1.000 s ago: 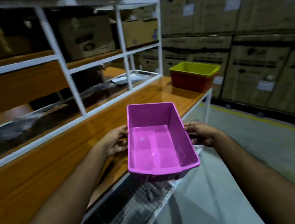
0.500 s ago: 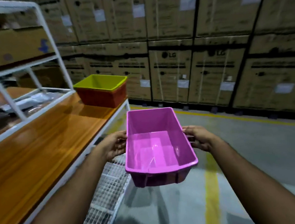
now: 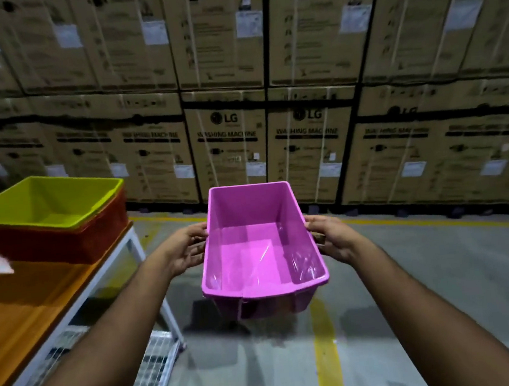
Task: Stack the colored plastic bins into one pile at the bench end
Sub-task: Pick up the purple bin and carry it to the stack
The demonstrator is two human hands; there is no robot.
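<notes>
Closer now to the desk end than half a second back; yellow-green bin, nested in red bin, looms larger at left; nearly within placing range. Left hand and right hand clamped on pink bin, carried over the floor, clear of the desk.

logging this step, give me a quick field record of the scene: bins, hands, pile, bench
held bin: pink bin, empty, upright, in the air over the floor
left hand: left hand gripping its left wall
right hand: right hand gripping its right wall
pile: yellow-green bin nested in red bin
pile location: end of wooden bench
pink bin vs pile: apart, to the right of it
background: stacked cardboard boxes
</notes>
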